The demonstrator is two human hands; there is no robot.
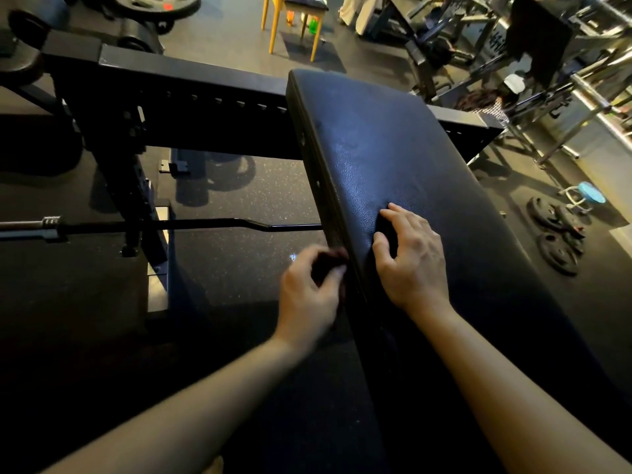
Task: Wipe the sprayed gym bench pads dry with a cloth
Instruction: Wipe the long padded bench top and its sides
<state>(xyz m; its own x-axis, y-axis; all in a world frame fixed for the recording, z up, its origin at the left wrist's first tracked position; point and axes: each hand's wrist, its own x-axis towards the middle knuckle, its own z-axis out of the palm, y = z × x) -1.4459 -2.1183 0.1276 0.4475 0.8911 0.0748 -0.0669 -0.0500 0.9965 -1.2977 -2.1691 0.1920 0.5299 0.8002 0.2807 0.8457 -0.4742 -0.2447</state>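
Note:
A long black bench pad point(393, 155) runs from the near right up toward the middle of the view, its leather surface shiny. My left hand point(309, 295) grips a small dark cloth point(328, 263) and holds it against the pad's left side edge; the hand is blurred. My right hand point(412, 260) rests on top of the pad just right of that edge, fingers bent with the tips on the leather, nothing in it.
A black steel rack frame point(178, 97) crosses behind the pad. A curl bar point(191, 224) lies on the speckled rubber floor at left. Weight plates point(555, 234) and a blue stool point(590, 193) sit at right. A yellow-legged stool point(294, 18) stands at the back.

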